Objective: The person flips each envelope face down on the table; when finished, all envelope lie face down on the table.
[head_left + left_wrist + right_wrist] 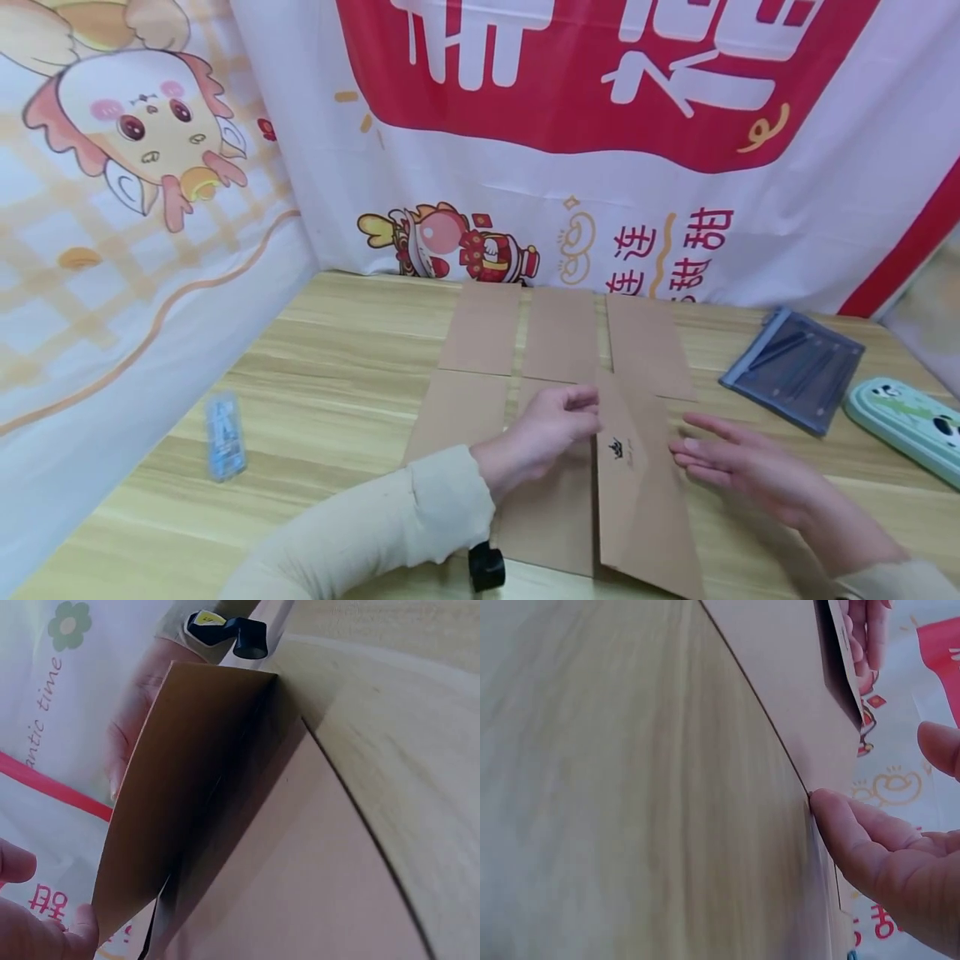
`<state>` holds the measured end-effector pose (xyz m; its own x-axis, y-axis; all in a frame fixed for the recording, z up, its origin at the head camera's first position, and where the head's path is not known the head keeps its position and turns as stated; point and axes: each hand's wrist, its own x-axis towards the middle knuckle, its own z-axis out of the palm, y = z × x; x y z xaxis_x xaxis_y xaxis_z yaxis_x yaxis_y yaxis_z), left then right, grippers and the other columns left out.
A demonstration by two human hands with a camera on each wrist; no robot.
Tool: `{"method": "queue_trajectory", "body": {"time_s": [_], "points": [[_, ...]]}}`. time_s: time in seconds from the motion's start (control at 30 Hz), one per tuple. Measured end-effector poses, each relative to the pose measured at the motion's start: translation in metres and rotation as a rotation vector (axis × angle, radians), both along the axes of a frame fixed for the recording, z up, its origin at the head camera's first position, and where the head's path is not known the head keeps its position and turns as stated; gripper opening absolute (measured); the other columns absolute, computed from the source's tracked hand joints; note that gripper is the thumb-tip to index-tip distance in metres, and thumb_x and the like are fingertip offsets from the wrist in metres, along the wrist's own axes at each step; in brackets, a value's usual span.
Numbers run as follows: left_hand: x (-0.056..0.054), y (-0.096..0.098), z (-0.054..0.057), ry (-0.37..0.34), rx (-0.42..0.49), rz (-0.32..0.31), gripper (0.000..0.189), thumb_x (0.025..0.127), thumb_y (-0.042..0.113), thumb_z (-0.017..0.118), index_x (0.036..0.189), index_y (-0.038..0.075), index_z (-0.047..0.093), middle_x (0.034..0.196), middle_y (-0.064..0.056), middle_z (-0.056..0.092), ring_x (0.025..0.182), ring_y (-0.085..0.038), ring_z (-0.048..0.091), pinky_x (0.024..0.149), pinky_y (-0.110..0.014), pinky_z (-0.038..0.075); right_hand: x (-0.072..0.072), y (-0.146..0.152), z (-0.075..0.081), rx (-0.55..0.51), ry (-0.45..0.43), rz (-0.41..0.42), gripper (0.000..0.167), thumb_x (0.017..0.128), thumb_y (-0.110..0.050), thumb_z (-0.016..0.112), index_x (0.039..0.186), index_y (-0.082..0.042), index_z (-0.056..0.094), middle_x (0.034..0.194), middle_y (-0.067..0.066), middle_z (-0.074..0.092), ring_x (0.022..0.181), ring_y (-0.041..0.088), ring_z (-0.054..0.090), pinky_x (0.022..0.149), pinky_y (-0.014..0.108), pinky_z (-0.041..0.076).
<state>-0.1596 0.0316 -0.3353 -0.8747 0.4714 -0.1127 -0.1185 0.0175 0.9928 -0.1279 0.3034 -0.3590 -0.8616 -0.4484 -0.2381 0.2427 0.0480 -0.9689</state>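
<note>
A brown cardboard piece (637,500), printed with a small black crown and fine lettering, lies tilted with its left edge raised. At that raised edge is my left hand (543,433), fingers loosely bent. The left wrist view shows one fingertip (84,926) touching the lifted panel (172,772), with a shadowed gap below it. My right hand (742,462) is at the opposite edge, fingers mostly straight and thumb apart. In the right wrist view a fingertip (825,801) meets the cardboard's edge. More flat brown cardboard (558,333) lies on the left side and behind.
A blue mesh zip pouch (798,367) with pens inside and a mint-green panda case (911,425) sit on the right of the wooden table (330,383). A small light-blue clear-cased item (225,437) lies at left. Printed cloth (465,175) hangs behind the table.
</note>
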Motion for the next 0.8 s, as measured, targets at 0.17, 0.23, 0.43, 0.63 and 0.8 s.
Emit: {"method": "queue_trajectory", "body": {"time_s": [0.17,0.23,0.43,0.63,0.8], "points": [[-0.002,-0.004,0.004,0.028,-0.002,0.015,0.05,0.083,-0.005,0.056,0.132,-0.007,0.043,0.129,-0.019,0.052,0.119,-0.025,0.05,0.096,-0.027,0.046,-0.005,-0.009,0.002,0.009,-0.014,-0.002,0.076,0.097,-0.014,0.046,0.14,0.013,-0.01,0.124,0.009,0.058,0.107,0.01,0.059,0.093,0.026,0.048],[-0.002,-0.005,0.006,0.039,-0.001,0.021,0.05,0.083,-0.006,0.057,0.132,-0.007,0.043,0.128,-0.019,0.053,0.118,-0.025,0.051,0.095,-0.027,0.046,-0.006,-0.013,0.003,0.008,-0.016,-0.003,0.076,0.097,-0.014,0.047,0.141,0.013,-0.009,0.125,0.011,0.057,0.107,0.01,0.059,0.093,0.027,0.048],[-0.001,-0.005,0.013,0.059,-0.002,0.038,0.049,0.083,-0.006,0.058,0.131,-0.007,0.045,0.125,-0.018,0.055,0.116,-0.025,0.053,0.095,-0.029,0.047,-0.008,-0.021,0.003,0.025,-0.018,-0.01,0.076,0.096,-0.016,0.049,0.141,0.013,-0.006,0.126,0.013,0.056,0.107,0.011,0.058,0.094,0.028,0.047],[0.0,-0.003,0.02,0.138,-0.093,0.013,0.047,0.085,0.0,0.06,0.131,-0.002,0.047,0.125,-0.014,0.057,0.115,-0.021,0.054,0.093,-0.026,0.048,-0.01,-0.024,0.0,0.021,-0.002,0.002,0.073,0.097,-0.014,0.046,0.14,0.015,-0.005,0.127,0.014,0.054,0.106,0.011,0.058,0.093,0.027,0.048],[0.002,0.0,0.025,0.232,-0.157,0.005,0.046,0.085,0.003,0.06,0.13,0.0,0.05,0.124,-0.013,0.058,0.114,-0.023,0.055,0.093,-0.024,0.048,-0.009,-0.029,-0.001,0.059,0.03,0.015,0.073,0.097,-0.016,0.045,0.14,0.014,-0.005,0.137,0.028,0.041,0.108,0.009,0.056,0.094,0.028,0.048]]}}
